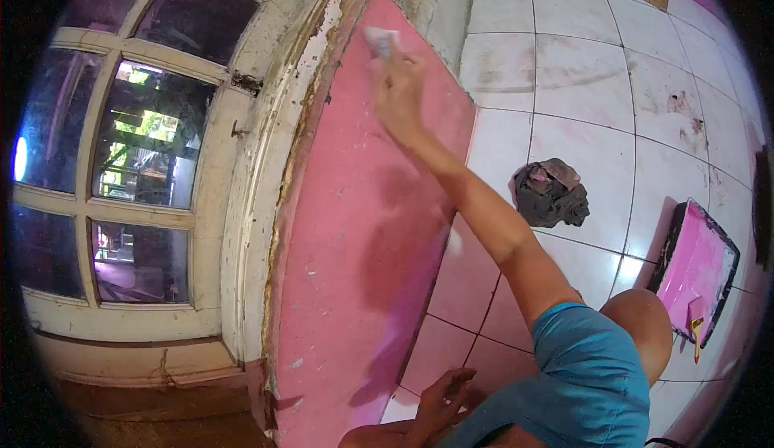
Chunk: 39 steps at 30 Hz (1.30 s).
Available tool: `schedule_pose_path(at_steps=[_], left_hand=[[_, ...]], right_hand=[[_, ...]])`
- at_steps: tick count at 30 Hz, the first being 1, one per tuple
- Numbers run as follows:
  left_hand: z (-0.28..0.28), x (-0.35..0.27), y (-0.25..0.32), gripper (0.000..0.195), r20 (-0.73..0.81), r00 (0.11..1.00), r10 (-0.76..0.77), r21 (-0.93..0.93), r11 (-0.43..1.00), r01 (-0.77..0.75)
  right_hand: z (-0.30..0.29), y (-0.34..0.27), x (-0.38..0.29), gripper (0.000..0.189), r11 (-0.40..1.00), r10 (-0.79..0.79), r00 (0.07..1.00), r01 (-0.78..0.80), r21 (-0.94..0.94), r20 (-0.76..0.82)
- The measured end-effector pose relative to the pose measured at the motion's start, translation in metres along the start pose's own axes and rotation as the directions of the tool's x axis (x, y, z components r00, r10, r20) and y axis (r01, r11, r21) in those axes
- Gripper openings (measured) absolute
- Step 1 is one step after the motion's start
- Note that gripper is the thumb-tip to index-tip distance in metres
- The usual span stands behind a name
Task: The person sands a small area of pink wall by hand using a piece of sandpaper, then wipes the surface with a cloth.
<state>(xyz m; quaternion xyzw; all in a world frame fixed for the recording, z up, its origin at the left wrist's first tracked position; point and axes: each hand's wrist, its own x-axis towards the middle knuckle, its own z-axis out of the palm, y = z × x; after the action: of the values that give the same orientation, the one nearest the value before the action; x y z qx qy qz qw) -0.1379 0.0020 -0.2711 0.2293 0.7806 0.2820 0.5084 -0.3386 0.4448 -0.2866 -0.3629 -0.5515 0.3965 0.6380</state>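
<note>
Near the top of the pink wall (351,218), my right hand (399,88) is closed on a pale, folded piece that looks like sandpaper or cloth (382,40); motion blur hides its exact kind. The piece lies at or very near the painted surface, which has small chips and pale scuffs. My left hand (446,393) is low in the view, by my knee and the wall's lower edge, with its fingers apart and nothing seen in it.
A black paint tray (671,248) holds pink paint, with a paintbrush (696,330) resting on its edge. A crumpled dark plastic bag (550,193) lies on the white floor tiles (580,145). Left of the wall stands a worn wooden frame (248,224) with glass panes (154,133).
</note>
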Motion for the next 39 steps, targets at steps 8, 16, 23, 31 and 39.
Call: schedule_pose_path(at_steps=[8, 16, 23, 31, 39], left_hand=[[-0.002, -0.003, 0.006, 0.03, 0.04, 0.997, -0.065, -0.135, 0.988, 0.07], [-0.004, 0.0, 0.005, 0.032, 0.037, 0.998, -0.043, 0.019, 0.999, 0.042], [-0.005, 0.004, 0.022, 0.032, 0.065, 0.974, -0.216, -0.155, 0.962, 0.224], [-0.005, 0.005, -0.008, 0.029, 0.05, 0.999, 0.004, -0.095, 0.995, 0.001], [-0.007, 0.003, 0.009, 0.03, 0.052, 0.996, -0.068, -0.073, 0.995, 0.072]], right_hand=[[-0.006, 0.022, -0.046, 0.038, 0.996, -0.077, 0.994, 0.073, 0.051, 0.073], [-0.009, 0.011, -0.059, 0.03, 0.967, -0.247, 0.962, 0.238, -0.088, -0.116], [-0.025, 0.039, -0.046, 0.03, 0.99, 0.028, 0.997, -0.038, -0.137, -0.072], [-0.023, 0.034, -0.051, 0.025, 1.0, 0.002, 1.0, -0.002, -0.009, -0.022], [-0.019, 0.043, -0.026, 0.026, 0.997, -0.025, 0.996, 0.019, -0.07, -0.089]])
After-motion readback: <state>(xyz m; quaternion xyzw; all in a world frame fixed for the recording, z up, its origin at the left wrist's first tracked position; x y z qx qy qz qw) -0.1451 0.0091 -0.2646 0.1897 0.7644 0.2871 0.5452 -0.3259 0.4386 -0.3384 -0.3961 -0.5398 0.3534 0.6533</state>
